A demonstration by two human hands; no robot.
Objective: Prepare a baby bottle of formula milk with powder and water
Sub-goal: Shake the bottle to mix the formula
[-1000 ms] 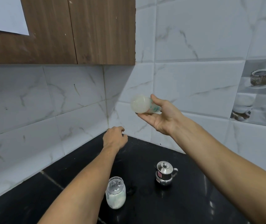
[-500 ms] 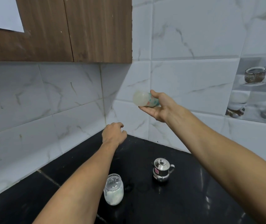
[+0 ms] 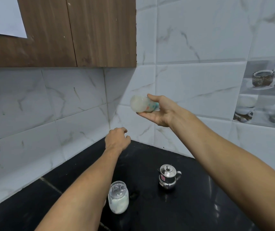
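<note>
Above the counter [image 3: 200,205], well clear of it, we log the bottle [image 3: 141,104] held up against the tiled wall [image 3: 191,84] in the right hand [image 3: 161,112]. Grip: thumb over the top, fingers curled underneath, the palm wrapping the right-hand part of the body. Long axis: close to horizontal, running left to right across the view with the left end a little higher. The exposed end is rounded, pale and milky, and it points left toward the wall corner. We read it as the base but cannot be sure. The opposite end is buried in the palm, so we cannot say whether a cap or teat is fitted. The left hand [image 3: 117,140] sits lower and to the left, apart from the bottle, fingers loosely curled with nothing visible in them. It is the nearer of the two to the corner, yet only the right hand has contact with the bottle. Down on the counter the jar [image 3: 118,197] of white powder stands upright nearest us, with the steel pot [image 3: 168,178] apart from it to the right, both directly below the raised arms. Judgement: with the contents cloudy and the bottle on its side, we take this as the mixing stage. Any set-down would require swinging the axis to vertical, base downward, and lowering into the gap between jar and pot.
</note>
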